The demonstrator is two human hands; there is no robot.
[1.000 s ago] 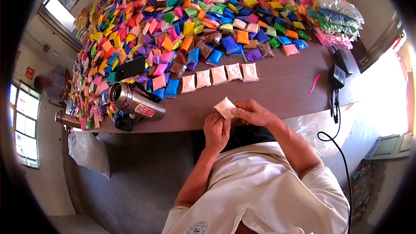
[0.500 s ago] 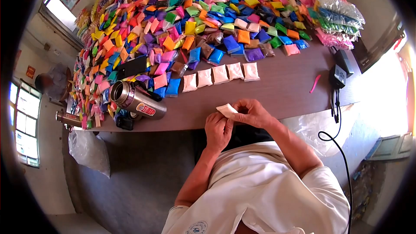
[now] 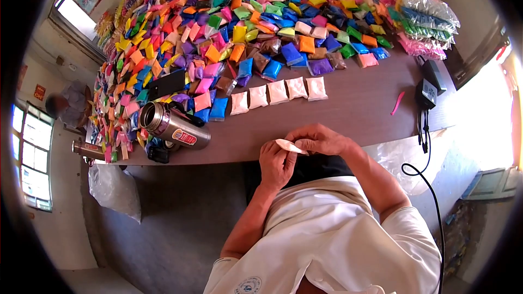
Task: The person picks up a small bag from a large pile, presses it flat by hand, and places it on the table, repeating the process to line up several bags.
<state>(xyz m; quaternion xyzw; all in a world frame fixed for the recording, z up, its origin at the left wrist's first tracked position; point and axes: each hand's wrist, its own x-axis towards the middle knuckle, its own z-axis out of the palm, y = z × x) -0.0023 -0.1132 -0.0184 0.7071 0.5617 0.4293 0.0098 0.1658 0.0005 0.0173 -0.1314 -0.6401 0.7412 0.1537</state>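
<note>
Between my two hands, just over the table's near edge, is a small pale pink packet, tilted so that it looks narrow. My left hand is closed on its left end. My right hand pinches the other end between thumb and fingers. Beyond my hands, a row of several similar pale pink packets lies on the brown table. What the packet holds cannot be made out.
A heap of colourful packets covers the table's back and left. An open steel flask and a black phone are at the left. To the right lie a pink strip, a black adapter with cables, and stacked bags.
The packet has turned in my hands, from showing its broad face to lying more edge-on. Both hands stay in nearly the same place, and the row on the table is unchanged.
</note>
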